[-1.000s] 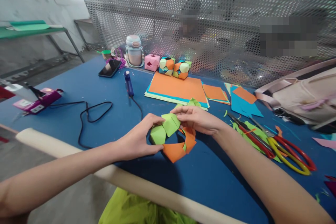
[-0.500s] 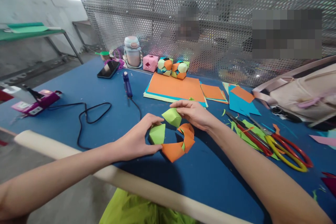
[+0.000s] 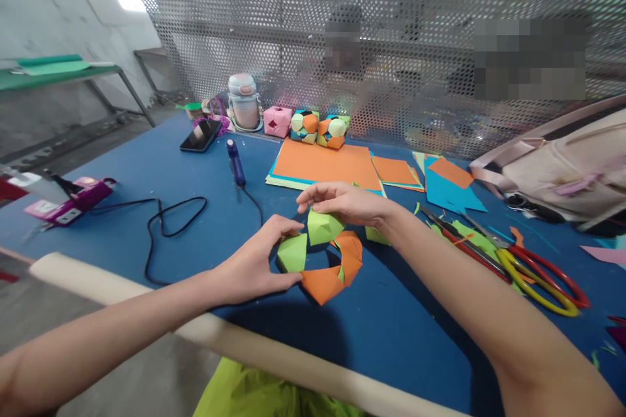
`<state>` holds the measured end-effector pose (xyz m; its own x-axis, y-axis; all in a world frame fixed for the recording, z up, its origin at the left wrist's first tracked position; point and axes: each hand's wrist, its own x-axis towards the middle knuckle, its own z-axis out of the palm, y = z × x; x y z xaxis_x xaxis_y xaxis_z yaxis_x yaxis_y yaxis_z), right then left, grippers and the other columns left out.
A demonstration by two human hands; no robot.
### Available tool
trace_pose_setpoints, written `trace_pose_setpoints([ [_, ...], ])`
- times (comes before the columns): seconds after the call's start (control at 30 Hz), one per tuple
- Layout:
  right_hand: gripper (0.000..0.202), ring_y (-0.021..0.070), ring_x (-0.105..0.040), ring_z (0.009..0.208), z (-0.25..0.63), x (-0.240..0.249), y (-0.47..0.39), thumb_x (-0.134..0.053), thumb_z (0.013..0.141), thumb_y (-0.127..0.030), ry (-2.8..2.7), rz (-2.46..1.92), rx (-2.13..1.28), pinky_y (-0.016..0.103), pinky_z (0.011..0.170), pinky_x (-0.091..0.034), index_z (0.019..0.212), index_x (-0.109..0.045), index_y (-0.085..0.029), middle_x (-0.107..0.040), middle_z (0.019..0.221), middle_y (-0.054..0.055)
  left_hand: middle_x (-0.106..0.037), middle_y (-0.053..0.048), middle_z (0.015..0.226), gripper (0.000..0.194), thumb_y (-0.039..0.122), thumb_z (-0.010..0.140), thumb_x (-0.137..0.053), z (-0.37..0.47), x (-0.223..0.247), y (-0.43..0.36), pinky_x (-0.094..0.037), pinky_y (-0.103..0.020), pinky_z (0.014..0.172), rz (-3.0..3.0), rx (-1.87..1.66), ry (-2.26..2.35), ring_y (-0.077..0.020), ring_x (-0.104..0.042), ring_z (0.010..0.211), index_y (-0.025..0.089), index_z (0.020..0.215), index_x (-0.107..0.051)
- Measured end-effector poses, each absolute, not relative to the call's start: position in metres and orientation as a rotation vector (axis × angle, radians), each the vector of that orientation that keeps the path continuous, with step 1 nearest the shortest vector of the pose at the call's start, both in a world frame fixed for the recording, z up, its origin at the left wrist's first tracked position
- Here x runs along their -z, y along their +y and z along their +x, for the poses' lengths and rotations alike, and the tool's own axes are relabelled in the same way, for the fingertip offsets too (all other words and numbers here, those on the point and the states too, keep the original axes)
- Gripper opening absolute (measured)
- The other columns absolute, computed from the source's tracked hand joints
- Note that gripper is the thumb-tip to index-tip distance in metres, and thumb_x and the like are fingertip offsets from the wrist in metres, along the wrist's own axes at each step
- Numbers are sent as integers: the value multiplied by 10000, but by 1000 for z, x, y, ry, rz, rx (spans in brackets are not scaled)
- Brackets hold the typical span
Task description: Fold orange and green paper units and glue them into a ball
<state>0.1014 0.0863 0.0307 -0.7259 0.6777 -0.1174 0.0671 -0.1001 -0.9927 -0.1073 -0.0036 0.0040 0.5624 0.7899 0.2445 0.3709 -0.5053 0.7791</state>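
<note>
Under and around the orange-topped paper stack [image 3: 325, 163] spreads the blue desk [image 3: 405, 339], by far the largest thing. Right of the stack sits the pale bag [image 3: 542, 169]. On the stack's near side work both hands. The left hand [image 3: 244, 270] has its thumb and fingers parted in a wide curve, gripping the green end of the folded paper ring [image 3: 323, 283]. The right hand [image 3: 349, 202] has its fingers bent over a loose-looking green piece [image 3: 325, 228]; their exact pinch is partly hidden. Nearer and right of the stack lie the scissors [image 3: 574, 313]. The ring, orange for the most part and open at its far side, is nearer than the stack; the green piece is between the two, just beside the ring's green end.

A steady left grip at the fold, firm without crushing the hollow, would serve best, as thin paper creases easily. The green piece wants a light pinch by its stiff folded edges, its corner lined up square before any pressure, and small turns of the wrist rather than a push.
</note>
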Motion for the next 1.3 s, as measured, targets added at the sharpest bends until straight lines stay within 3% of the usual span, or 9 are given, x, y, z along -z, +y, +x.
trace_pose_setpoints([
  [0.27, 246, 112, -600, 860, 97, -26, 81, -601, 721, -93, -1677, -837, -1920, 229, 741, -449, 951, -639, -172, -677, 943, 28, -492, -71, 1113, 473, 196, 712, -638, -107, -6, -4, -464, -361, 904, 2104, -780, 926, -197, -521, 1031, 214, 1140, -439],
  [0.73, 349, 122, -595, 780, 98, -25, 70, -486, 545, 11, -1254, -1102, -1812, 241, 680, -458, 793, -656, -165, -667, 872, 31, -487, -80, 1133, 481, 215, 724, -642, -107, -7, -4, -463, -367, 916, 2113, -776, 913, -202, -519, 1041, 214, 1156, -432],
  [0.93, 308, 115, -584, 730, 104, -20, 60, -539, 497, -12, -1061, -1071, -1809, 267, 722, -455, 739, -651, -166, -636, 820, 7, -484, -80, 1134, 491, 209, 727, -640, -107, -8, -3, -458, -355, 922, 2122, -793, 906, -197, -521, 1040, 208, 1171, -428],
  [1.07, 328, 116, -581, 725, 106, -17, 54, -584, 503, -44, -1121, -1040, -1806, 265, 701, -464, 800, -641, -172, -621, 850, 12, -477, -81, 1137, 495, 216, 732, -639, -108, -7, -3, -461, -355, 919, 2131, -782, 901, -197, -518, 1040, 211, 1176, -419],
  [1.17, 363, 131, -586, 816, 108, -16, 47, -590, 563, -57, -1328, -1002, -1531, 274, 740, -481, 903, -609, -183, -605, 932, 30, -468, -83, 1151, 504, 219, 731, -644, -108, -5, -3, -450, -361, 940, 2136, -776, 903, -201, -507, 1064, 214, 1177, -410],
  [1.3, 406, 150, -591, 897, 120, -14, 38, -497, 746, -52, -1847, -845, -711, 340, 801, -507, 1115, -539, -216, -555, 1065, 69, -462, -82, 1156, 518, 210, 729, -644, -109, -5, -3, -444, -347, 950, 2141, -768, 910, -195, -505, 1071, 207, 1186, -398],
])
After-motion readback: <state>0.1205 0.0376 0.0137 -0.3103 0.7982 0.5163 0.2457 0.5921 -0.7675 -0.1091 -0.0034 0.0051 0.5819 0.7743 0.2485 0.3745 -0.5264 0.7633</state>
